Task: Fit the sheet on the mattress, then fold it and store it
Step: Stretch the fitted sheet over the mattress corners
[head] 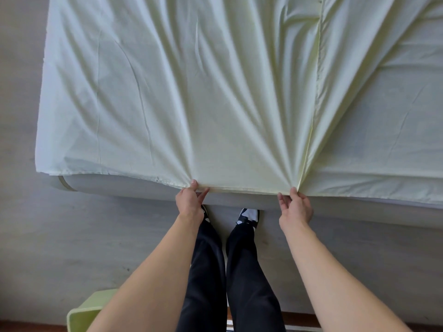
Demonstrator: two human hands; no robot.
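A pale yellow-green sheet (191,92) lies spread over the grey mattress (134,188), folded over on itself with a long fold edge running down its right part. My left hand (190,200) pinches the sheet's near hem at the mattress edge. My right hand (296,204) pinches the same hem further right, where the fold edge meets it. Wrinkles fan out across the sheet from both pinch points. The mattress's near side shows bare below the hem.
I stand close against the mattress's near side on a grey floor (48,236), my legs and shoes (248,215) between my arms. A light green box (84,312) stands on the floor at the lower left. A wooden strip runs along the bottom edge.
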